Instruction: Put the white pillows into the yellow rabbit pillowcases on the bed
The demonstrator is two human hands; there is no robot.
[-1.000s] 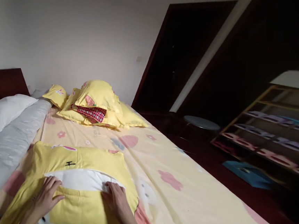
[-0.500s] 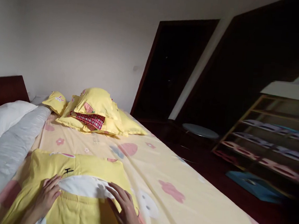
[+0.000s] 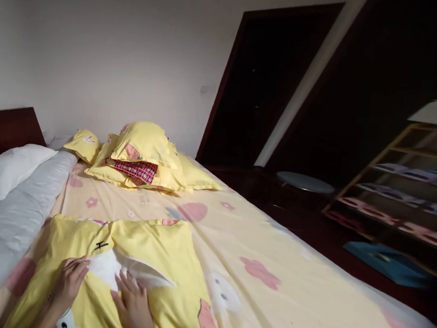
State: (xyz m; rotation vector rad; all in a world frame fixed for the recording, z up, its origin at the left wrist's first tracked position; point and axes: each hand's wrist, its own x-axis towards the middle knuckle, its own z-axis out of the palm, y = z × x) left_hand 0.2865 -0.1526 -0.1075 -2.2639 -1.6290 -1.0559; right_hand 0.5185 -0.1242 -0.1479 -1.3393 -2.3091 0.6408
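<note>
Fingers of the left hand [image 3: 67, 284] lie close together and flat on the yellow pillowcase [image 3: 153, 250], their tips at the left end of its open slit, touching the white inner pillow [image 3: 107, 269] that shows through it. Fingers of the right hand [image 3: 134, 305] are slightly spread and pressed flat, resting across the lower edge of the slit, with the tips on the white filling. Neither hand pinches the cloth; both palms face down.

This pillowcase lies flat at the near end of the bed, on a pale yellow sheet [image 3: 268, 291] printed with pink flowers and white cartoon faces. A small black mark sits on the case just above the left hand, and a pink patch shows at its lower right corner.

Farther up the bed, near the wall, is a pile of yellow pillows [image 3: 143, 144] with a red checked cloth [image 3: 136, 169] tucked between them. Along the left side of the bed runs a grey quilt [image 3: 11, 217], and a white pillow [image 3: 7, 168] rests on it against the dark wooden headboard [image 3: 3, 125].

Beside the bed on the right, the dark floor carries a round stool [image 3: 304, 182], a wooden shoe rack [image 3: 403, 190] with blurred pairs on its shelves, and a blue box [image 3: 386, 261] in front of it. A dark doorway [image 3: 264, 81] stands behind the stool.
</note>
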